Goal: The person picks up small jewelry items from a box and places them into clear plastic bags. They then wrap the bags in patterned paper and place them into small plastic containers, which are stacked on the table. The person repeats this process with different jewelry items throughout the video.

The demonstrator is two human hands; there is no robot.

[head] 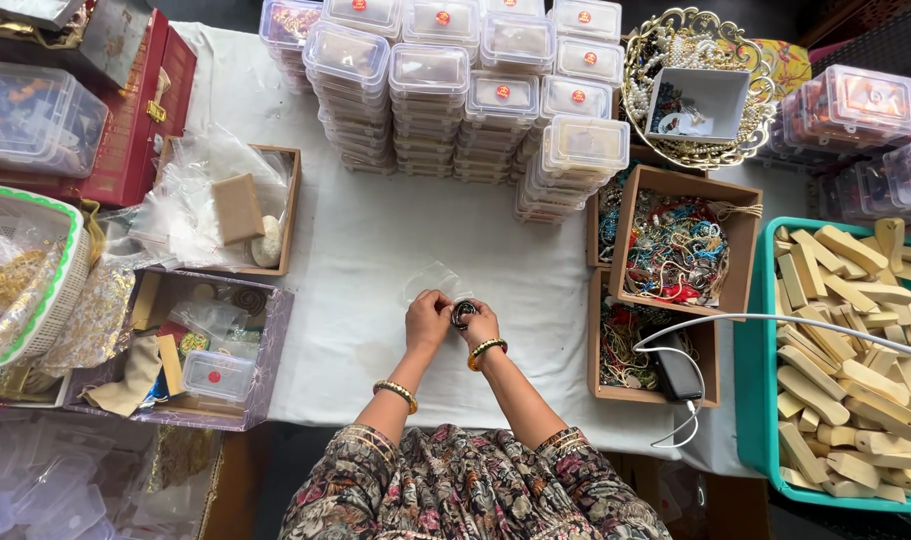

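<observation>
Two hands meet over the white-covered desk (376,260), each wrist ringed by a beaded bangle. The left hand (428,320) and the right hand (482,325) sit side by side, and the fingers of both are curled closed around a small dark coil of bangles (464,314) pinched between them. That coil is the landmark for everything else. Just beyond the coil, touching the fingertips, lies a small clear plastic pouch (431,278) flat on the cloth.

To the right of the coil stand two brown cardboard boxes: the nearer box (656,345) holds tangled jewellery with a black device and white cable on top, the farther box (684,240) is heaped with colourful bead strings. Farther right of the coil a teal tray (751,370) is piled with pale wooden blocks.

To the left of the coil, a purple-edged carton (276,330) contains packets and a small clear case, and beyond it a wooden tray (291,205) holds crumpled plastic bags.

Well beyond the coil rise stacks of clear lidded containers (456,90), with a gold wire basket (696,85) of pearls to their right
</observation>
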